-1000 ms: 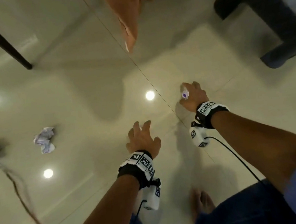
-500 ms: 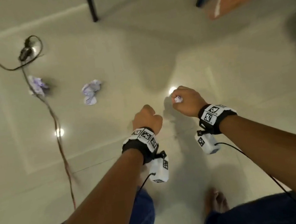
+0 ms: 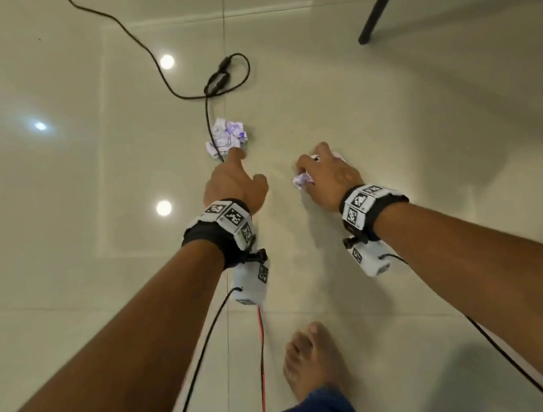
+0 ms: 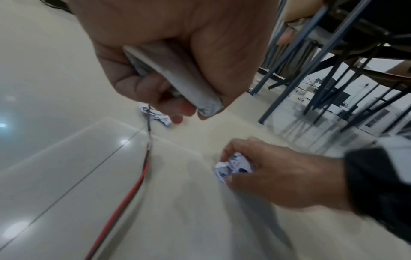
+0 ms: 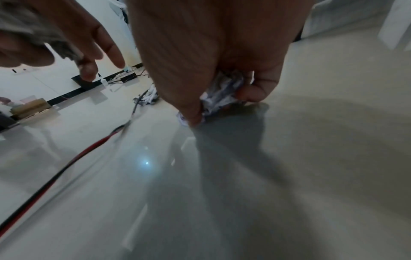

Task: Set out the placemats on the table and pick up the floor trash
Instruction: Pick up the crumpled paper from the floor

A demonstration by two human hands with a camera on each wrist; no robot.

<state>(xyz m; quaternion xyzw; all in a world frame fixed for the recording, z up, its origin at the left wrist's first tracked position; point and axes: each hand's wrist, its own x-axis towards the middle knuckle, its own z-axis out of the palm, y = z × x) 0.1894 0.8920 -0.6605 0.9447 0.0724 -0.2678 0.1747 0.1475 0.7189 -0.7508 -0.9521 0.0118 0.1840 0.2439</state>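
Left hand point(image 3: 234, 184) is reached toward the paper ball point(image 3: 227, 136) on the floor point(image 3: 64, 267), forefinger stretched out to the ball's near edge; contact cannot be told from the head view. In the left wrist view a grey folded item point(image 4: 175, 81) is seen gripped in the curled fingers of this hand; what it is cannot be told. Right hand point(image 3: 326, 174) is closed round a second crumpled paper point(image 3: 302, 180), pinched between thumb and fingers, low over the floor.

Step in hand, as judged: floor-trash pickup, one wad secured, the next being approached. No placemats or surface top are in view.

Next move, as judged: the ball lies across a dark cable point(image 3: 208, 124), so it would need to be pinched from above and lifted clear without the cable being snagged. The left hand is already loaded, so only the free fingertips are available.

Against the frame half a second back: the view is swung toward the cable loop point(image 3: 228, 73); the ball, then well off to the left, is now just ahead of the left hand; that hand, then fisted, now has its forefinger extended. Of two balls on the floor then, one is seen there now. The right hand's grip on its paper is unchanged.
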